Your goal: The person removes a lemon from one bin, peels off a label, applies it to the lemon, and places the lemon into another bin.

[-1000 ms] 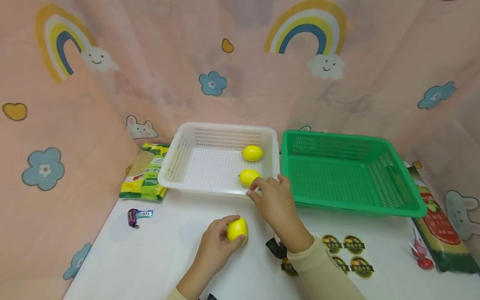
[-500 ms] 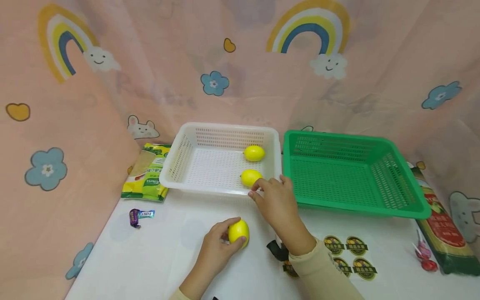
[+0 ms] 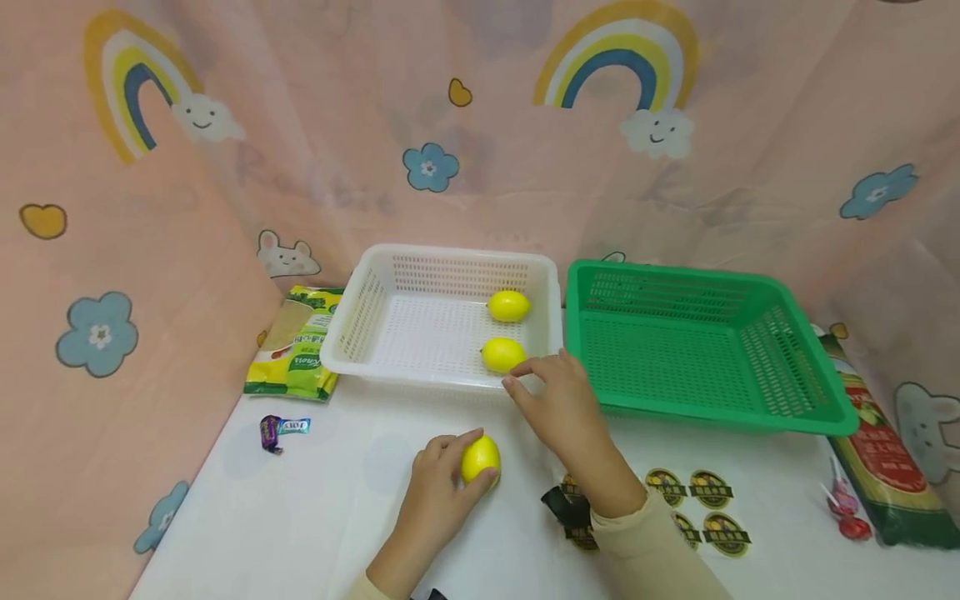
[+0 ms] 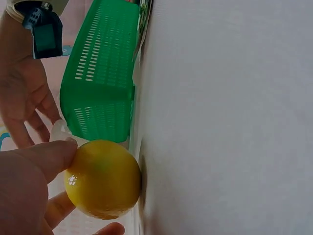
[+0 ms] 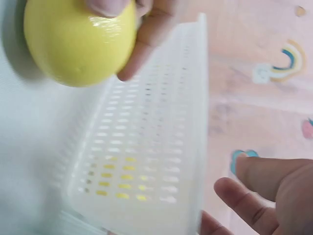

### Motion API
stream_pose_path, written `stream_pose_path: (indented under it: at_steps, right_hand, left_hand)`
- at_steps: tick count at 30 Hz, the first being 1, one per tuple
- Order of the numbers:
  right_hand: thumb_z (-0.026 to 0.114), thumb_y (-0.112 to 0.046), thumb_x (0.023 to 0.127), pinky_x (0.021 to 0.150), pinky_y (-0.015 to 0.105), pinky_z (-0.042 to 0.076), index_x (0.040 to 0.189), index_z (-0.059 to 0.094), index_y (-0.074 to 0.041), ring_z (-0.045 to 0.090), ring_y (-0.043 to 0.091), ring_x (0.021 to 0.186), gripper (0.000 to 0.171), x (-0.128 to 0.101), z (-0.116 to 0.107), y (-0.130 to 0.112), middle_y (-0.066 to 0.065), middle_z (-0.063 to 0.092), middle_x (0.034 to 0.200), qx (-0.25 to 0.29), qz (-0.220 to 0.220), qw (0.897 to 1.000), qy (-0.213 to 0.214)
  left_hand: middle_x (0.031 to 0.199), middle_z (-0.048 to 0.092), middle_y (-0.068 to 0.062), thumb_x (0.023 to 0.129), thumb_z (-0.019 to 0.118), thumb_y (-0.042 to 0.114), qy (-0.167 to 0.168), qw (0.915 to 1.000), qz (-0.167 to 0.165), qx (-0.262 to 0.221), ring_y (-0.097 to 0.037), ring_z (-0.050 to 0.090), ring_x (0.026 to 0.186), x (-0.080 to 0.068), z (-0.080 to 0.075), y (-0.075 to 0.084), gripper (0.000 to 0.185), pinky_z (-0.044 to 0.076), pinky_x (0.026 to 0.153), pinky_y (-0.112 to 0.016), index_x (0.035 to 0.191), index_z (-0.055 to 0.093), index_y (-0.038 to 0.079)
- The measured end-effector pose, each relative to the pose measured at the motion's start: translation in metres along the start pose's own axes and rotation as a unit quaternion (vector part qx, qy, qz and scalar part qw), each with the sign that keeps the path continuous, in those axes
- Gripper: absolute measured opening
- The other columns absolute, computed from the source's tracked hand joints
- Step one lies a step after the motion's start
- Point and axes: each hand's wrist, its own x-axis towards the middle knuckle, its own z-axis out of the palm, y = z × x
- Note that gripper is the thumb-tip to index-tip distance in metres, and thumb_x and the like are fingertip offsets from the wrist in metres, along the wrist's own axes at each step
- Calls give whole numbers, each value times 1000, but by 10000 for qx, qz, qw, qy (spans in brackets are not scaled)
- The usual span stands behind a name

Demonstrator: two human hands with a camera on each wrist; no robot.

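Since a second ago my right hand (image 3: 558, 404) has drawn back slightly from the white basket (image 3: 360, 312), fingers relaxed and holding nothing, fingertips just at its near rim. My left hand (image 3: 438, 492) curls round a lemon (image 3: 480, 458), smooth, glossy yellow, resting on the bench near its front edge. Two more lemons (image 3: 503, 354) lie inside the white basket's right side. I see bare bench left of the lemon; the green basket (image 3: 787, 412) stands right.

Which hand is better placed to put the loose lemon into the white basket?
Left. The left hand already grips the lemon on the table; the right hand holds nothing, fingers at the white basket rim.
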Motion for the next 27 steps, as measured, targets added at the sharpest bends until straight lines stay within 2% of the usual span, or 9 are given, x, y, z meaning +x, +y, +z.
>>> stream_pose_path:
  at_steps: [2, 4, 7, 9, 11, 13, 16, 22, 27]
  right_hand:
    - [71, -35, 103, 114, 63, 39, 120, 77, -13, 47, 39, 142, 29, -9, -12, 2, 11, 68, 134, 548, 388, 9977, -88]
    - [67, -41, 105, 110, 63, 43, 126, 75, -15, 51, 37, 139, 34, -21, -27, 5, 9, 64, 140, 865, 590, 9945, -42]
    - [64, -47, 106, 110, 61, 43, 130, 72, -17, 52, 36, 139, 39, -46, -45, 12, 6, 62, 143, 1022, 879, 9908, 97]
    - [64, -50, 105, 111, 62, 43, 130, 72, -17, 53, 39, 138, 42, -63, -51, 22, 6, 63, 142, 1019, 1037, 9891, 227]
    - [63, -51, 105, 110, 63, 43, 131, 72, -17, 53, 41, 138, 44, -78, -53, 33, 7, 62, 143, 971, 1327, 9860, 281]
    - [62, -54, 105, 106, 66, 44, 133, 71, -17, 54, 44, 136, 48, -92, -53, 45, 9, 61, 145, 867, 1596, 9831, 240]
    - [60, -57, 105, 103, 68, 45, 139, 68, -15, 52, 48, 135, 54, -110, -50, 62, 13, 58, 149, 820, 1927, 9778, -15]
    - [64, -44, 107, 111, 71, 37, 148, 56, -6, 40, 49, 145, 56, -132, -32, 88, 21, 45, 158, 1324, 2120, 9668, -533]
    - [63, -42, 108, 106, 73, 40, 153, 48, -4, 35, 54, 146, 61, -137, -24, 99, 24, 37, 161, 1401, 2203, 9632, -632]
  left_hand:
    - [140, 57, -17, 93, 83, 40, 128, 9994, 36, 322, -35, 52, 120, -3, 0, 2, 60, 53, 89, -50, 147, 64, 20]
    - [146, 51, -19, 93, 82, 42, 338, 9972, 30, 670, -36, 49, 120, -7, -2, 7, 70, 55, 84, -44, 154, 57, 21]
    - [144, 49, -17, 94, 81, 44, 732, 9929, 172, 917, -29, 48, 111, -20, -1, 21, 77, 54, 74, -35, 160, 48, 22]
    - [139, 52, -11, 97, 77, 45, 758, 9924, 375, 892, -23, 49, 108, -31, 3, 33, 72, 55, 74, -33, 160, 48, 23]
    - [130, 56, -2, 100, 74, 44, 401, 9945, 665, 701, -17, 50, 106, -40, 12, 43, 61, 55, 80, -34, 154, 55, 24]
    - [126, 59, 3, 101, 71, 44, -227, 9948, 766, 634, -14, 51, 108, -45, 23, 52, 54, 54, 88, -35, 150, 60, 25]
    - [131, 62, 0, 102, 69, 46, -957, 9891, 783, 801, -19, 50, 117, -41, 41, 58, 51, 51, 96, -39, 148, 62, 24]
    - [156, 48, -21, 101, 67, 53, -1764, 9718, 677, 1408, -39, 40, 138, -30, 67, 63, 64, 44, 106, -58, 159, 50, 32]
    - [163, 37, -23, 101, 67, 54, -2048, 9720, 598, 984, -43, 31, 145, -26, 76, 65, 70, 37, 107, -63, 163, 41, 33]
